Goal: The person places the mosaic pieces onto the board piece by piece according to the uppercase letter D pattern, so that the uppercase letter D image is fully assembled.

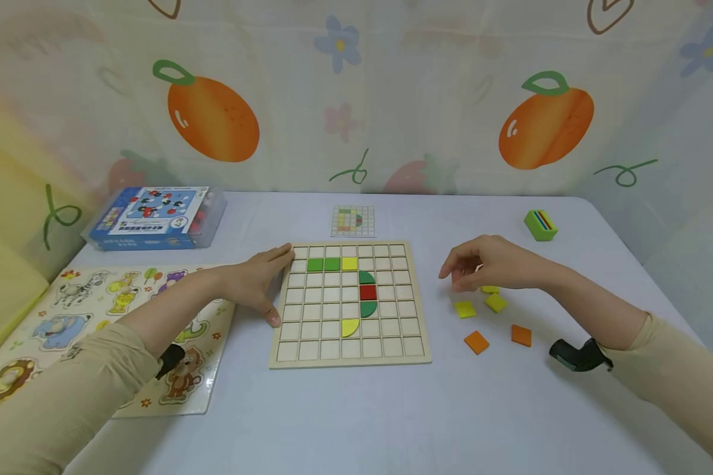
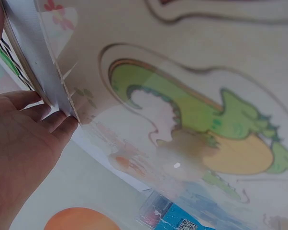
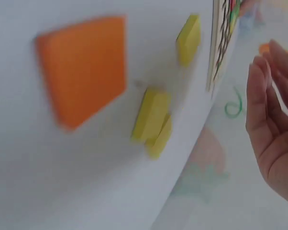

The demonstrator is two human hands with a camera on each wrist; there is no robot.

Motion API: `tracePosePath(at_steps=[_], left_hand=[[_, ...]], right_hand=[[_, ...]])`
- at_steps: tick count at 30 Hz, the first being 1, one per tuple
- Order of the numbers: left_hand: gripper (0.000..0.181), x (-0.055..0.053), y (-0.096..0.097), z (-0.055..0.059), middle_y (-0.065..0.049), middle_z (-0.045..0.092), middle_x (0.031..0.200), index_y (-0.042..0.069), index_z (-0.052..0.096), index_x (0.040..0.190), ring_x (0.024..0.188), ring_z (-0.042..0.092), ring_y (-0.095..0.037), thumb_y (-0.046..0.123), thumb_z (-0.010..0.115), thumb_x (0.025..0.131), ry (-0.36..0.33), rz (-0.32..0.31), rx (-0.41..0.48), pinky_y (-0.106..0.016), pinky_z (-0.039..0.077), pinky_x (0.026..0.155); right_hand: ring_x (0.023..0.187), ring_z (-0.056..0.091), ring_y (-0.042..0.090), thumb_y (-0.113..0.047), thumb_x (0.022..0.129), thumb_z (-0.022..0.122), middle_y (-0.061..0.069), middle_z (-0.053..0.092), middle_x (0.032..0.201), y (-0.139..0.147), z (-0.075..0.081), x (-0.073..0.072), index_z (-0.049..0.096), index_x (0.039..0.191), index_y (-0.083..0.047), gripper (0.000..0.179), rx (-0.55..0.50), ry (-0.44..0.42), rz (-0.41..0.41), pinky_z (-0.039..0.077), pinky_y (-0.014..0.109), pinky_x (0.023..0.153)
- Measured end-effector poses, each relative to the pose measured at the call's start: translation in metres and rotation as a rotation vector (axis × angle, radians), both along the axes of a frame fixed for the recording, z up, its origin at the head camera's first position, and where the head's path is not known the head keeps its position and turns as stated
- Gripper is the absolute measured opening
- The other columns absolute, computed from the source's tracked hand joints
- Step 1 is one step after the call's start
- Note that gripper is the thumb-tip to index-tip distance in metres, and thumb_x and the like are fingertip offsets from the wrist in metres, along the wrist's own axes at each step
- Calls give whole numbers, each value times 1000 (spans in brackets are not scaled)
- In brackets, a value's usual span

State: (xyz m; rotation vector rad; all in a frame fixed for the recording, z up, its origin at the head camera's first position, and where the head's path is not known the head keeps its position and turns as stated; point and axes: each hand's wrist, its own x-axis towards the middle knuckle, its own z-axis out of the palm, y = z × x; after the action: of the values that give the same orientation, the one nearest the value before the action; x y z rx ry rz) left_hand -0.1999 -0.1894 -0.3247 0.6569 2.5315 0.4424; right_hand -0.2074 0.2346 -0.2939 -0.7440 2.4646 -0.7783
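Note:
A wooden grid board (image 1: 350,362) lies in the middle of the table. On it are green squares (image 1: 323,264), a yellow square (image 1: 349,264), a red square (image 1: 368,292) between two green rounded pieces (image 1: 368,309), and a yellow quarter-round piece (image 1: 349,327). My left hand (image 1: 252,280) rests along the board's left edge, thumb and fingers spread. Loosely bent and holding nothing visible, my right hand (image 1: 490,264) hovers right of the board, over several yellow tiles (image 1: 465,309). Orange tiles (image 1: 476,342) lie nearer me; one orange tile (image 3: 86,72) looms large in the right wrist view.
Behind the board lies a small pattern card (image 1: 353,221). A green block with coloured stripes (image 1: 541,225) stands at the back right. To the left are an animal puzzle board (image 1: 107,330) and a plastic box with a blue label (image 1: 154,218).

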Motion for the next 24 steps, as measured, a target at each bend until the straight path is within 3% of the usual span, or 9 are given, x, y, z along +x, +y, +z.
tracePosePath(at_steps=[14, 19, 24], left_hand=[[133, 0, -1, -1, -28, -4, 165, -8, 7, 155, 152, 0, -51, 42, 90, 65, 0, -8, 1, -64, 12, 123], [132, 0, -1, -1, -28, -4, 165, -8, 7, 155, 152, 0, -50, 42, 90, 65, 1, -7, 1, -64, 12, 123], [132, 0, 0, 0, -28, -3, 165, -8, 7, 155, 152, 1, -50, 42, 90, 65, 2, -5, -4, -64, 13, 123]], right_hand=[[81, 59, 16, -12, 81, 79, 9, 66, 92, 82, -15, -2, 71, 106, -9, 26, -56, -231, 97, 53, 22, 70], [76, 58, 17, -8, 80, 78, 8, 63, 84, 98, -23, 0, 72, 107, -8, 27, -68, -290, 139, 51, 23, 65], [64, 57, 13, -6, 78, 79, 23, 57, 78, 102, -30, 3, 72, 109, -5, 32, -92, -374, 203, 51, 21, 59]])
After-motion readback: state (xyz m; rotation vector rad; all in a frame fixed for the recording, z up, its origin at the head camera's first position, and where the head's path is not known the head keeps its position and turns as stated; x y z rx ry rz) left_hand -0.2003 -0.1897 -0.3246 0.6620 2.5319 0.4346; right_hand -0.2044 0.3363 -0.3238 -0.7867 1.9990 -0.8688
